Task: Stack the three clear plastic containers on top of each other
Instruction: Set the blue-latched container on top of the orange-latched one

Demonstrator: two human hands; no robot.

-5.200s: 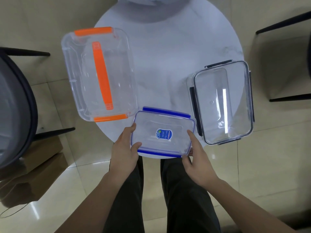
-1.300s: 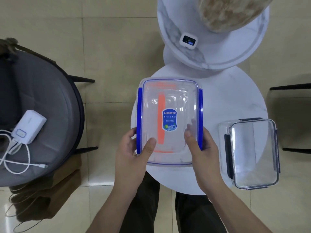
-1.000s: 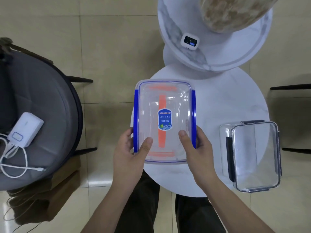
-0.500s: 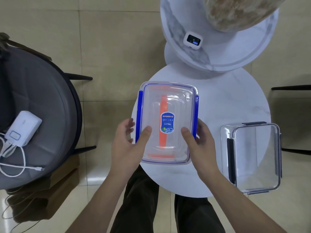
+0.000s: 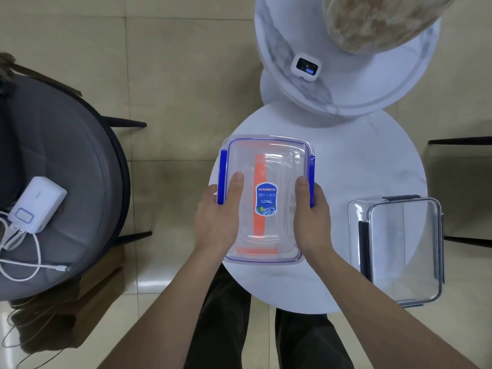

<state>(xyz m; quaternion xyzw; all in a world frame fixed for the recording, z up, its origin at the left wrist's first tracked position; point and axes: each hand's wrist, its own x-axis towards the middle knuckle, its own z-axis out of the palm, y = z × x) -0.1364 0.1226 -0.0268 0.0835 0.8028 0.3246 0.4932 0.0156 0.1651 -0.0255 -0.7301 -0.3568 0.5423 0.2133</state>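
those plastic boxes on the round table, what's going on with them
A person is stacking clear boxes. Both hands, left and right, grip the blue-clipped box by its long sides, over the orange-handled box seen through it. Whether it has settled fully on that lid is hard to tell. The third, dark-clipped box sits apart at the table's right edge, not yet stacked.

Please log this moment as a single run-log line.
left hand: grip on blue-latched clear container | right hand: same | beneath: orange-handled clear container | unstacked: grey-latched clear container
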